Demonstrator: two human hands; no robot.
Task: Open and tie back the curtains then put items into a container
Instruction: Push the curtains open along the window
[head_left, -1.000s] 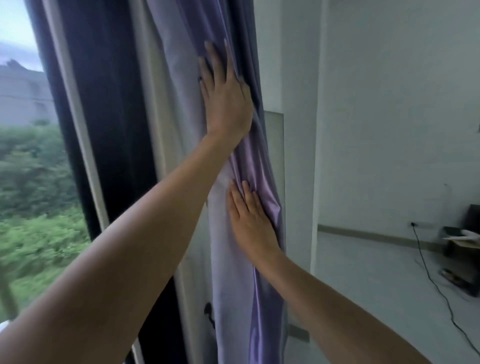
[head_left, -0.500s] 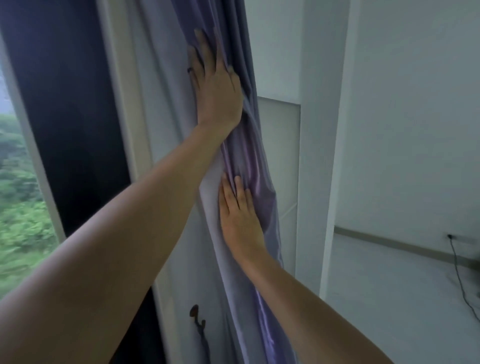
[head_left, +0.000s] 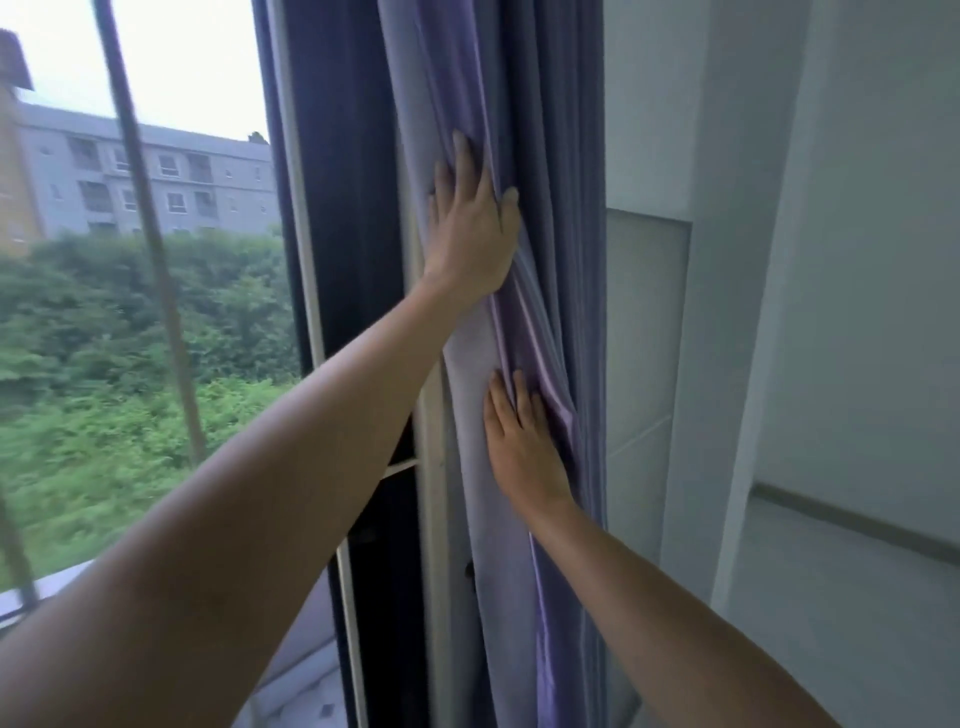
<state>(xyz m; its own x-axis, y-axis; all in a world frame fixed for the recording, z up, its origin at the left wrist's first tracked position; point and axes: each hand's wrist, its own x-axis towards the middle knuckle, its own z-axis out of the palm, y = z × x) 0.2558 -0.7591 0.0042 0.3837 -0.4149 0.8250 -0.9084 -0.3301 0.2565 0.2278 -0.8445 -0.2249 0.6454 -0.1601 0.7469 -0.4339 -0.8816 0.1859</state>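
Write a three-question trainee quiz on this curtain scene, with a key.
1. True or false: the left hand presses the purple curtain above the right hand.
2. What lies outside the window? A) a car park B) a grey building and greenery C) a beach
3. Fill in: the curtain is gathered beside the white ____.

Key: 1 true; 2 B; 3 wall.

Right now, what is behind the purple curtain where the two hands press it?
The left hand and right hand lie flat on the bunched curtain. Beside it the window frame and wall show; directly behind, the cloth hides everything.
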